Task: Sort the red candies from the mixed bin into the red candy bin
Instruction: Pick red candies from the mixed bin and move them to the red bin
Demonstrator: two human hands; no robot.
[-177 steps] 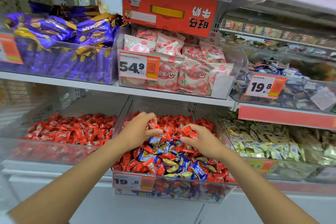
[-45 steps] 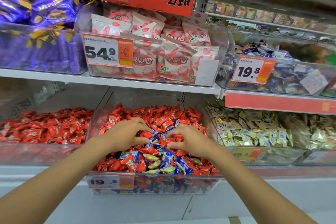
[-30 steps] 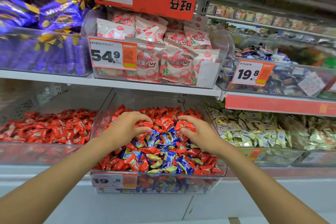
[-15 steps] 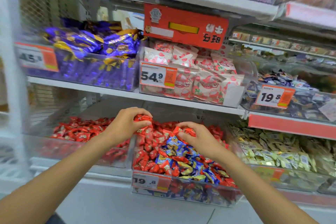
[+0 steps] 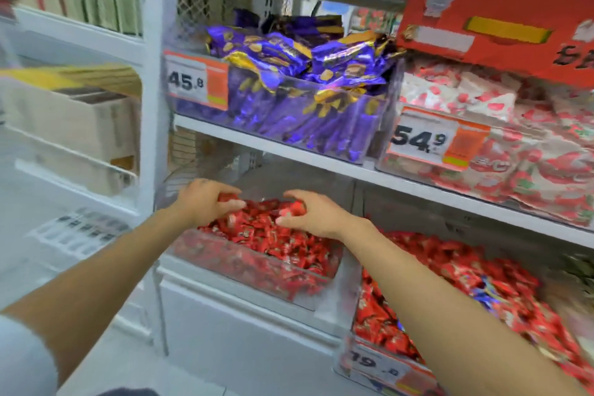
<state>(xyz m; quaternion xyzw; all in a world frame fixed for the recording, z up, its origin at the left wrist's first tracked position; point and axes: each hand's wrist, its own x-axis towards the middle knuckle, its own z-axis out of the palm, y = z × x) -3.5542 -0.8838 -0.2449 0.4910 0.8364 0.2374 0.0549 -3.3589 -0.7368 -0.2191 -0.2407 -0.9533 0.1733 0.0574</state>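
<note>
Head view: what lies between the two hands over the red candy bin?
Between the left hand and right hand lies only the heap of red candies in the red candy bin, as the head view shows.

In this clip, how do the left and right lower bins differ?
The red candy bin holds only red candies; the mixed bin has blue wrappers too. The left hand and right hand hold red candies above the red candy bin, not the mixed bin. Both are clear plastic.

Two bare hands (image 5: 205, 202), four clear plastic bins (image 5: 257, 270), three orange-and-white price tags (image 5: 196, 83), one red cardboard sign (image 5: 498, 29).
</note>
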